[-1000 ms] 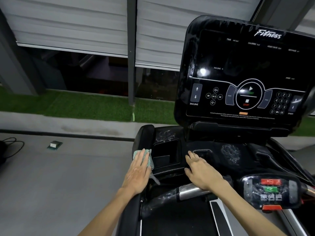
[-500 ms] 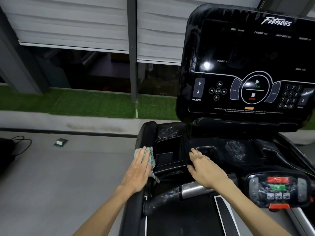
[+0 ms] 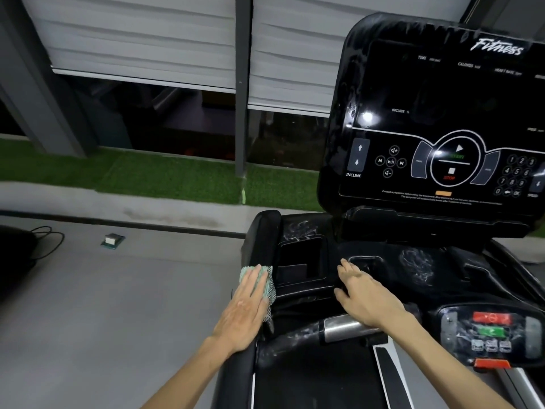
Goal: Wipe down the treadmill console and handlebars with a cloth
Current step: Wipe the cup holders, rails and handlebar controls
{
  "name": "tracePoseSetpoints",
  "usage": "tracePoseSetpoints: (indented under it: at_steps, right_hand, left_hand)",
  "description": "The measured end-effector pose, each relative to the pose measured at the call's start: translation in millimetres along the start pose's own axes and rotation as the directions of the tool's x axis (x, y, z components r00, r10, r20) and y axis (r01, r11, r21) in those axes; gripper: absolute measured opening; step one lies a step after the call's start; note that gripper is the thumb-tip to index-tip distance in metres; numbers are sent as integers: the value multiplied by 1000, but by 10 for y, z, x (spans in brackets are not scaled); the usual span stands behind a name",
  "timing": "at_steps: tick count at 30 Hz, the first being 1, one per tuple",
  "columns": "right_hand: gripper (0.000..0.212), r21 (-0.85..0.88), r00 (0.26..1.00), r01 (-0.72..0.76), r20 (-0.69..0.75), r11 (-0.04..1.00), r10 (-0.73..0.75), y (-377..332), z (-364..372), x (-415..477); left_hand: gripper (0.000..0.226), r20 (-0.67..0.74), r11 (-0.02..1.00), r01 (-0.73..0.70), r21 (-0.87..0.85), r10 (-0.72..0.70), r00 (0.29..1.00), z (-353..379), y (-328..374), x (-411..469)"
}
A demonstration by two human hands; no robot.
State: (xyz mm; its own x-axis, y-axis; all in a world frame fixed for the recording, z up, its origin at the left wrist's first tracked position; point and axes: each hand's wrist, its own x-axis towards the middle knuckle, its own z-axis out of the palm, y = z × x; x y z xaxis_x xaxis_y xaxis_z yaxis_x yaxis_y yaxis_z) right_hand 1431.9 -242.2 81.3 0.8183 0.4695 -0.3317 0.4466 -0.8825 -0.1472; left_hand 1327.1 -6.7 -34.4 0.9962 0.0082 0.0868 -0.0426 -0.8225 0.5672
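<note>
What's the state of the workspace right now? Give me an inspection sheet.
Surface: black console tray carries whitish smears.
Job's things: green cloth lies on the left handlebar, under the left hand.
Clutter: small box on the floor.
Hands: left hand presses flat on the cloth; right hand rests flat on the tray, wrist over the silver grip bar.
Cables: black cord loops on the floor at far left.
Surroundings: green grass strip; grey shutters partly lowered.
</note>
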Motion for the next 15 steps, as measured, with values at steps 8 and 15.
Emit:
tracePoseSetpoints:
  at_steps: [8, 15]
  right_hand:
    - [61, -8, 1000, 8, -3, 1000, -8, 24, 27, 44]
    - [61, -4, 1000, -4, -10, 1000, 4, 20, 33, 44]
  left_hand:
    - [74, -6, 992, -11, 122, 12, 1000, -49, 67, 162]
    - [71, 70, 978, -25, 209, 11, 997, -74, 299, 348]
